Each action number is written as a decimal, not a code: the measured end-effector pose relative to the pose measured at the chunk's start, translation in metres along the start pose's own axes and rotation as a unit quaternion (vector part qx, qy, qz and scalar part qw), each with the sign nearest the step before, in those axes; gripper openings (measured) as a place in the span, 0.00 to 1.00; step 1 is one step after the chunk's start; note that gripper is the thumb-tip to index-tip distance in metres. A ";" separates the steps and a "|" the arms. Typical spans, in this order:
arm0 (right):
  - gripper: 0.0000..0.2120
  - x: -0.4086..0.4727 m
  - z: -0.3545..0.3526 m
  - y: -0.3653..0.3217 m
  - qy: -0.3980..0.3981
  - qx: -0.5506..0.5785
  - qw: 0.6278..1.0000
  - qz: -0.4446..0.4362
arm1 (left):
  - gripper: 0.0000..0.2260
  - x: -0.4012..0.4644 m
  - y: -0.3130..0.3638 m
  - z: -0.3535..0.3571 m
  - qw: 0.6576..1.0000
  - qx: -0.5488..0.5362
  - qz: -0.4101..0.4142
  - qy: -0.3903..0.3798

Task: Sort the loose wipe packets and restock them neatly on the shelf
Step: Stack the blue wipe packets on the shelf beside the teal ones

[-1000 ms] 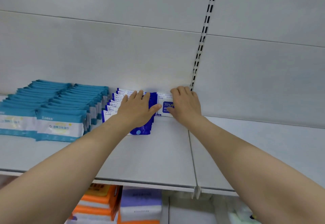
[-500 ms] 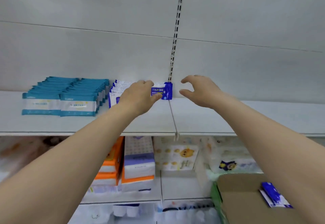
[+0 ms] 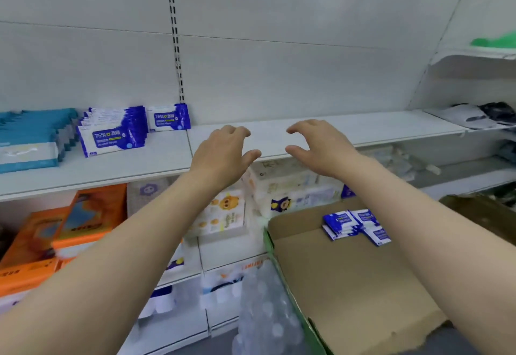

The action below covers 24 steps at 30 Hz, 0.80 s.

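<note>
On the white shelf (image 3: 321, 131) a row of blue-and-white wipe packets (image 3: 111, 132) stands at the left, with one more such packet (image 3: 169, 117) upright behind it by the slotted upright. Teal packets (image 3: 30, 137) fill the far left. Several loose blue-and-white packets (image 3: 353, 225) lie in an open cardboard box (image 3: 349, 285) at lower right. My left hand (image 3: 223, 153) and my right hand (image 3: 318, 145) hover in front of the shelf edge, apart from all packets, fingers loosely curled, holding nothing.
Below the shelf are orange packs (image 3: 55, 237), tissue packs with cartoon prints (image 3: 223, 212) and bottled water in plastic wrap (image 3: 265, 312). A side shelf at right holds dark and white items (image 3: 480, 116). A slotted upright (image 3: 176, 42) runs up the back panel.
Both hands let go of the blue packets and drew back from the shelf to its front edge. The view swung right and down, bringing the cardboard box with loose packets into sight.
</note>
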State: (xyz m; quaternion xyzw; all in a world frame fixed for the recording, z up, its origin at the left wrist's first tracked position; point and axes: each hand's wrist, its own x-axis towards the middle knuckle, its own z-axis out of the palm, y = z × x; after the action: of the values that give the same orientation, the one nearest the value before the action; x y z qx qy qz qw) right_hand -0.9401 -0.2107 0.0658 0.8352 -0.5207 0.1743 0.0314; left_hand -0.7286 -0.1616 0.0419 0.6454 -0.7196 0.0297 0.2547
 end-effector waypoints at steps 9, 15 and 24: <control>0.21 -0.023 0.040 0.153 -0.030 0.009 0.997 0.063 | 0.24 0.049 0.094 0.122 0.996 -0.011 0.041 -0.080; 0.20 -0.015 0.110 0.303 -0.110 0.008 0.991 0.080 | 0.26 0.090 0.155 0.247 0.990 -0.022 -0.001 -0.136; 0.20 -0.026 0.238 0.503 -0.314 0.046 0.939 0.131 | 0.26 0.126 0.218 0.428 0.953 -0.078 -0.139 -0.257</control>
State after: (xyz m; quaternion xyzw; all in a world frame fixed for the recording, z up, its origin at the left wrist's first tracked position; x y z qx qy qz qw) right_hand -1.3317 -0.4734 -0.2308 0.7721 -0.6007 -0.0699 -0.1954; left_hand -1.0796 -0.3998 -0.2168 0.7032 -0.6637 -0.2288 0.1126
